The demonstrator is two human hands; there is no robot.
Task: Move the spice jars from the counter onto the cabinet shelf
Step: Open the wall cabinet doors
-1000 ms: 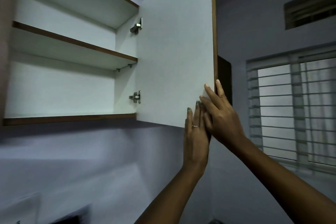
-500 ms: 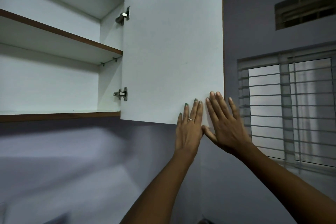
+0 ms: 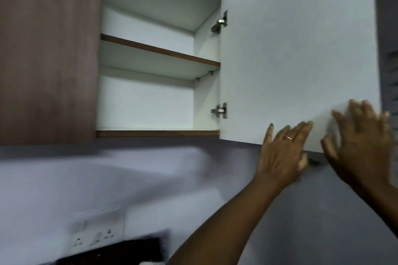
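At four o'clock, the left hand (image 3: 284, 153) and blurred right hand (image 3: 359, 135) lie flat, fingers straight and holding nothing, apparently against the cabinet door (image 3: 301, 60). Push it fully open first. At ten o'clock, the bare cabinet shelf (image 3: 155, 132) waits; no spice jars show.

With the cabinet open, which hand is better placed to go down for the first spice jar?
Probably left: the left hand sits lower and nearer the open shelf; the right hand is out by the door edge.
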